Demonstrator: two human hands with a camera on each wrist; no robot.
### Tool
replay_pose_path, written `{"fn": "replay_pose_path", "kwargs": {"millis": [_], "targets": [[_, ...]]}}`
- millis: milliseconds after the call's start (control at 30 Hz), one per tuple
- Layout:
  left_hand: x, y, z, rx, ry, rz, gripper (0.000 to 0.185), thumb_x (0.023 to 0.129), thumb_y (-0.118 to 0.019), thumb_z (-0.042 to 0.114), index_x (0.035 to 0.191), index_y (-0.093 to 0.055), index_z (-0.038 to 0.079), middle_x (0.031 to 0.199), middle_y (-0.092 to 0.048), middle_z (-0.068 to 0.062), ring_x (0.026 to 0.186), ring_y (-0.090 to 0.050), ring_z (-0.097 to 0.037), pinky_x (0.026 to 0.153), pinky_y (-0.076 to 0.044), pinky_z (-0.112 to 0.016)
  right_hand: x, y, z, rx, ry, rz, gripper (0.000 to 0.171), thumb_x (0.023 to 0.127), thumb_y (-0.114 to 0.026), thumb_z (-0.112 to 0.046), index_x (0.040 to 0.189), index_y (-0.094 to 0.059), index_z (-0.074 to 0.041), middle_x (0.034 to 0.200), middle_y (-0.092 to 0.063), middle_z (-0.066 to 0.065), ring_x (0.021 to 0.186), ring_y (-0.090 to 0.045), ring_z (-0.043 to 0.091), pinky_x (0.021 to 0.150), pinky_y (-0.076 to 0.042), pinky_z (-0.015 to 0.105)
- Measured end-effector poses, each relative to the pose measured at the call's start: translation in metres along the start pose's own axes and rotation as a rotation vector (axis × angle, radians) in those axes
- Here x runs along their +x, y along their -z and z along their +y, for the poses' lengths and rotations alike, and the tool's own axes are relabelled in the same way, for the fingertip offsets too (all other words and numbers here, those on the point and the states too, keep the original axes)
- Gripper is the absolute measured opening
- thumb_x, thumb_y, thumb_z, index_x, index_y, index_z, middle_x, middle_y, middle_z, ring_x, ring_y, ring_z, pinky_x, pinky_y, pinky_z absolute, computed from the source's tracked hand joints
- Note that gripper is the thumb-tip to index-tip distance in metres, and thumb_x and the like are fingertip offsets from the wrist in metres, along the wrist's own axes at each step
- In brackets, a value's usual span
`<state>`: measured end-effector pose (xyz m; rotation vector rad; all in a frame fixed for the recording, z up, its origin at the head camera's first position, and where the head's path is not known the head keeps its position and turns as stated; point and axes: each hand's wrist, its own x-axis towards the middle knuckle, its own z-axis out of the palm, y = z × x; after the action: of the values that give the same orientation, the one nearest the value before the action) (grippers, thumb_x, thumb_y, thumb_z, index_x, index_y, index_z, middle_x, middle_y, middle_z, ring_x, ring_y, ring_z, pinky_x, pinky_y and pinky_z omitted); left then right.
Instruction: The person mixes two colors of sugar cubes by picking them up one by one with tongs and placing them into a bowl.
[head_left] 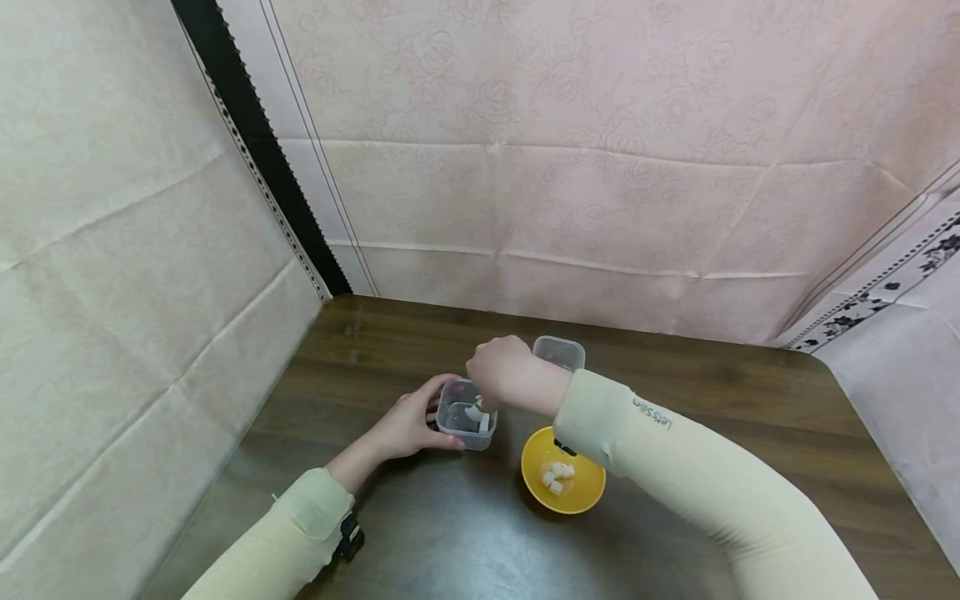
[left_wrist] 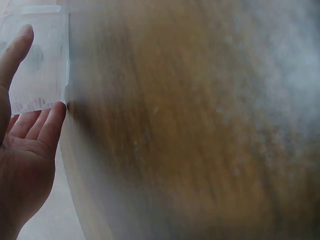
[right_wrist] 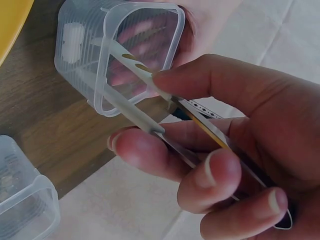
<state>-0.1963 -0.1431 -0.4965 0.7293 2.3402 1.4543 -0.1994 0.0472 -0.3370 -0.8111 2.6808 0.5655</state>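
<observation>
right wrist view: tongs [right_wrist: 150, 107] in container [right_wrist: 120, 55], apparently over a white piece [right_wrist: 72, 37].

A dark wooden table [head_left: 712, 400] carries two clear plastic tubs [head_left: 467, 414] [head_left: 558, 352] and a yellow bowl [head_left: 563, 492] close together.

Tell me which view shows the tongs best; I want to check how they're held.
The right wrist view: the tongs fill the frame, pinched by the right hand, tips inside the clear tub. The head view shows only a white sliver; the left wrist view shows none.
</observation>
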Motion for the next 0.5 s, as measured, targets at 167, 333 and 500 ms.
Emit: {"fn": "replay_pose_path", "kwargs": {"millis": [167,333,500], "targets": [[-0.0004,0.0003,0.0013,-0.005,0.007,-0.006,0.095,0.082,-0.095,0.013,0.159,-0.040,0.015,0.156,-0.053,-0.017,0.145,-0.052,-0.037,0.108,-0.054,-0.044,0.0002,0.0005,-0.0048,0.001,-0.007,-0.016,0.028,0.092,-0.080,-0.040,0.107,-0.081,-0.017,0.093,-0.074,-0.001,0.073,-0.061,0.014,0.068,-0.061,0.031],[-0.0003,0.0008,0.0025,-0.001,0.026,-0.004,0.096,0.081,-0.096,0.012,0.159,-0.040,0.019,0.157,-0.052,-0.013,0.146,-0.052,-0.034,0.108,-0.053,-0.042,-0.0007,0.0015,-0.0059,0.012,0.001,-0.021,0.030,0.092,-0.081,-0.042,0.110,-0.082,-0.017,0.094,-0.074,-0.001,0.074,-0.062,0.015,0.069,-0.061,0.031],[-0.0004,0.0010,0.0021,0.002,0.023,-0.004,0.096,0.082,-0.096,0.014,0.159,-0.040,0.018,0.157,-0.052,-0.013,0.146,-0.052,-0.034,0.108,-0.053,-0.042,0.0001,-0.0003,-0.0033,0.039,0.013,-0.033,0.030,0.093,-0.080,-0.041,0.110,-0.080,-0.016,0.089,-0.070,-0.002,0.072,-0.059,0.014,0.066,-0.058,0.029]]}}
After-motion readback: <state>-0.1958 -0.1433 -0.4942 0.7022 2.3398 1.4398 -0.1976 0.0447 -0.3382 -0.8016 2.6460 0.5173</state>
